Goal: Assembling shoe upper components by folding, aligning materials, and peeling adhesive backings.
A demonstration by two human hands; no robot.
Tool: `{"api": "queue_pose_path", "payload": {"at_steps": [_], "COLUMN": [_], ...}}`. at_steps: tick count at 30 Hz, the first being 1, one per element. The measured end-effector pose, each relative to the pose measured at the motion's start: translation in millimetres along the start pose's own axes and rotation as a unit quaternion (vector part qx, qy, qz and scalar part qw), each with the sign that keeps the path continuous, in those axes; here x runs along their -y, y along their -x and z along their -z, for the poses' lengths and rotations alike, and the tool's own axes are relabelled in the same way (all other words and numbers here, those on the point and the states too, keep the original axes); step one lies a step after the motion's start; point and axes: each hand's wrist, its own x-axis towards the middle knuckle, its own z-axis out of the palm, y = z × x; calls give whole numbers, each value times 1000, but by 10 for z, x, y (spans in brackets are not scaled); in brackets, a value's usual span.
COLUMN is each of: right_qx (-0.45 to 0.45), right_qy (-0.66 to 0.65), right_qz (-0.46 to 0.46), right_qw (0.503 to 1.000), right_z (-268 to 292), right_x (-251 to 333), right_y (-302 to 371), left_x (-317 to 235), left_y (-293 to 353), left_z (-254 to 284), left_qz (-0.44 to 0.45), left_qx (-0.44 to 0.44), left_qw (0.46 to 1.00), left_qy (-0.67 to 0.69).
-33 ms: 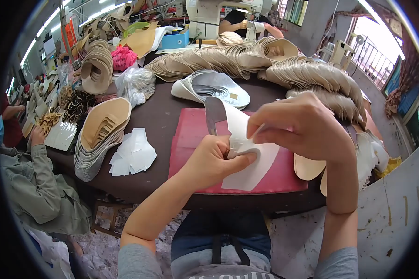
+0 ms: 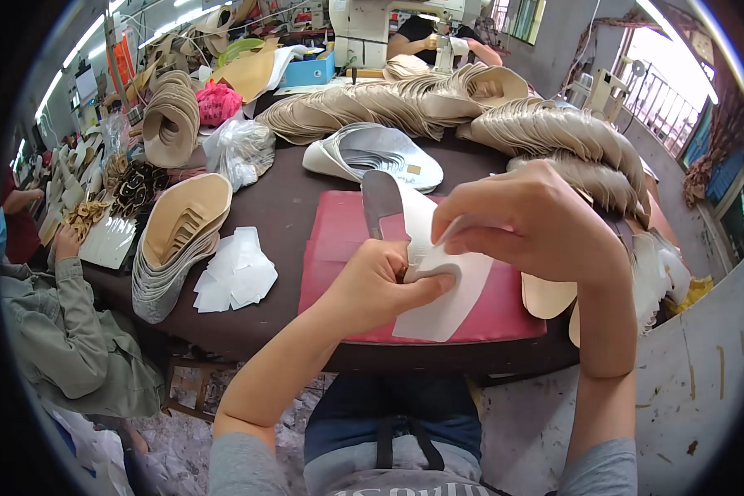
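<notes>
Over a red mat (image 2: 331, 248), my left hand (image 2: 376, 277) grips a curved white shoe upper (image 2: 446, 306), its thumb pressed on the inner curve. One end of the upper shows a grey face at the upper left. My right hand (image 2: 533, 219) is closed with fingers pinching a thin white edge that looks like part of the upper or a thin piece laid on it; I cannot tell which. To the left lie several loose white pieces (image 2: 236, 273). Beyond the mat sits a nested stack of pale grey-white uppers (image 2: 372, 157).
A stack of tan-lined uppers (image 2: 178, 240) stands at the left, near a clear plastic bag (image 2: 240, 153). Long rows of beige uppers (image 2: 364, 107) line the table's far side. Tan insole-shaped pieces (image 2: 548, 296) lie right. A co-worker's green-grey sleeve (image 2: 66, 318) is at left.
My right fingers have shifted slightly left, and more of the pinched white edge shows between them. My left hand keeps its grip in nearly the same place.
</notes>
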Motion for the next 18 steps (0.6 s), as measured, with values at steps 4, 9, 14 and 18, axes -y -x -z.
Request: {"api": "queue_pose_path", "payload": {"at_steps": [4,9,14,18], "right_qx": [10,-83,-125,-182], "right_qy": [19,-58,-378,-406], "right_qz": [-31,-137,-331,-292], "right_qw": [999,985,856,846], "right_z": [-67,-219,-597,-860], "right_x": [-14,-116,-189,-176], "right_y": [-33,79,394,490], "left_x": [24,44,87,140], "left_y": [-37,-11,53,46], "left_z": [-4,6,89,76], "left_qz": [15,33,-3,-22], "left_qx": [11,-44,-96,-115], "left_qw": [1000,998,995,993], "left_qy": [-7,33,14,-33]}}
